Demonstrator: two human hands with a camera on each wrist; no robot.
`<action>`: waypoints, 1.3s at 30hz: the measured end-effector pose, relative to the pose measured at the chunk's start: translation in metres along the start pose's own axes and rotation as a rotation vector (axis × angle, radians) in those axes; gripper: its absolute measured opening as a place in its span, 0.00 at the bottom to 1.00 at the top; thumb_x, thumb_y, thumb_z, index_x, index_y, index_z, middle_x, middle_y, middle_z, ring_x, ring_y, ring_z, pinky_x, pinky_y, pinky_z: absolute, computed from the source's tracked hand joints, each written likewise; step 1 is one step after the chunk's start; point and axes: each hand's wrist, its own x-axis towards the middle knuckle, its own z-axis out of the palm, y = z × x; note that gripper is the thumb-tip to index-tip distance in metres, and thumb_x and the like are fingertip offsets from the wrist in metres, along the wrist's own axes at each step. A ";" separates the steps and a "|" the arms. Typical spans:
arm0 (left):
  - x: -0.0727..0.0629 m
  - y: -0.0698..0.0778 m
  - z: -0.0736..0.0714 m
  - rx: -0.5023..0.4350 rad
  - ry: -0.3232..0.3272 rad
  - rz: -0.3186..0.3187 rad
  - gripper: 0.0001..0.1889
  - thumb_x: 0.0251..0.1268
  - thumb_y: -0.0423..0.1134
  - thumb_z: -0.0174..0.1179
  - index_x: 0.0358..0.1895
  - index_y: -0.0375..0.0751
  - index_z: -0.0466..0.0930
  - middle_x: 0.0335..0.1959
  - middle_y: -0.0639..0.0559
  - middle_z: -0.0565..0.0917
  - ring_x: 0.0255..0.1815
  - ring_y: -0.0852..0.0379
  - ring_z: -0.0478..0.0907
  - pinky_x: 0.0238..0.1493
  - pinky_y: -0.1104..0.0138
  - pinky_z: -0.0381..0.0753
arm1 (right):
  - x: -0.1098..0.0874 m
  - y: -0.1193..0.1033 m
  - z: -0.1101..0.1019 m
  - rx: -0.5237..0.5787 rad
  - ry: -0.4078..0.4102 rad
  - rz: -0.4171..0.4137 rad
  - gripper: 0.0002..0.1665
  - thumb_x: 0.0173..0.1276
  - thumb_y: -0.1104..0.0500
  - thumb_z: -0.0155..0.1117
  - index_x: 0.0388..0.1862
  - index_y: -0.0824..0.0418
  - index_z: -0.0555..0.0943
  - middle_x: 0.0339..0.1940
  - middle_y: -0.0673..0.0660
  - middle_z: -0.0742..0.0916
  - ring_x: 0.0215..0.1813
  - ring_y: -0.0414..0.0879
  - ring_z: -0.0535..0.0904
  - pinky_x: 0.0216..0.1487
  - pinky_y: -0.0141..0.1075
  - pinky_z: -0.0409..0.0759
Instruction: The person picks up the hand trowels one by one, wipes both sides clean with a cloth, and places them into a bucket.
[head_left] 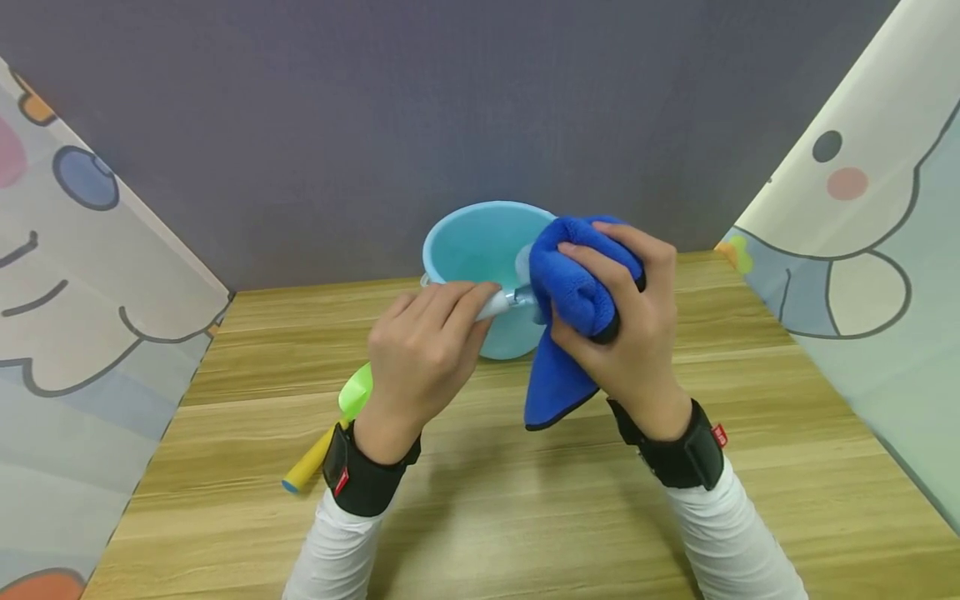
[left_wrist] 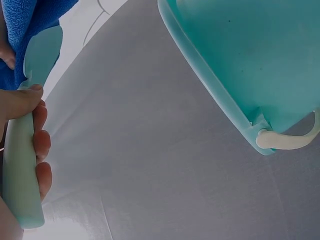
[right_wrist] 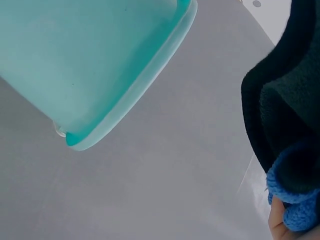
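My left hand (head_left: 423, 354) grips the pale handle of a toy shovel (left_wrist: 24, 170), fingers wrapped round it. The shovel's light blue blade (left_wrist: 42, 52) points toward my right hand (head_left: 641, 333) and is partly covered by a blue cloth (head_left: 573, 279). My right hand holds this bunched, black-edged cloth against the blade, with one corner hanging down. Both hands are above the table, in front of a light blue bucket (head_left: 480, 237). In the right wrist view, the cloth hides most of the right hand.
A second toy shovel (head_left: 309, 458), with a green blade and yellow handle, lies on the wooden table (head_left: 480, 533) beside my left wrist. A dark grey panel (head_left: 480, 100) stands behind the bucket, and cartoon-printed panels (head_left: 840, 208) flank the table.
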 end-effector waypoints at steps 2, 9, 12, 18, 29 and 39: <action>0.000 0.000 0.000 -0.004 0.014 0.001 0.07 0.68 0.38 0.67 0.44 0.41 0.88 0.35 0.51 0.90 0.33 0.53 0.87 0.28 0.64 0.80 | 0.001 0.001 -0.001 0.005 0.005 0.013 0.26 0.61 0.45 0.69 0.53 0.58 0.83 0.61 0.69 0.78 0.65 0.65 0.74 0.68 0.51 0.71; -0.001 -0.001 0.002 0.004 0.057 0.006 0.06 0.66 0.37 0.67 0.43 0.41 0.88 0.33 0.51 0.90 0.33 0.53 0.88 0.31 0.63 0.82 | 0.004 0.004 -0.005 0.029 0.025 0.049 0.28 0.64 0.41 0.68 0.53 0.59 0.83 0.61 0.70 0.78 0.65 0.64 0.75 0.68 0.49 0.71; -0.001 -0.002 0.002 0.007 0.079 0.007 0.06 0.64 0.36 0.69 0.42 0.41 0.89 0.33 0.51 0.90 0.33 0.54 0.88 0.30 0.64 0.81 | 0.005 0.005 -0.007 0.031 0.028 0.058 0.28 0.64 0.41 0.68 0.53 0.59 0.83 0.61 0.71 0.77 0.65 0.63 0.75 0.68 0.50 0.71; 0.000 -0.004 0.002 0.000 0.103 -0.015 0.05 0.63 0.36 0.70 0.41 0.42 0.89 0.32 0.51 0.89 0.30 0.54 0.87 0.24 0.66 0.75 | 0.005 0.009 -0.008 0.024 0.036 0.077 0.27 0.62 0.44 0.68 0.54 0.60 0.83 0.62 0.71 0.77 0.65 0.63 0.75 0.69 0.50 0.71; 0.002 -0.006 -0.001 -0.035 0.118 -0.039 0.04 0.66 0.37 0.68 0.40 0.42 0.89 0.30 0.51 0.88 0.27 0.54 0.84 0.25 0.65 0.76 | 0.004 0.014 -0.008 0.021 0.090 0.114 0.27 0.59 0.49 0.68 0.54 0.60 0.83 0.61 0.72 0.76 0.65 0.60 0.75 0.68 0.50 0.71; 0.002 -0.006 -0.001 -0.037 0.128 -0.043 0.04 0.65 0.38 0.69 0.39 0.42 0.88 0.30 0.51 0.88 0.25 0.54 0.83 0.24 0.65 0.75 | 0.005 0.017 -0.012 -0.008 0.105 0.130 0.27 0.58 0.49 0.67 0.55 0.60 0.83 0.61 0.72 0.77 0.64 0.60 0.75 0.68 0.50 0.71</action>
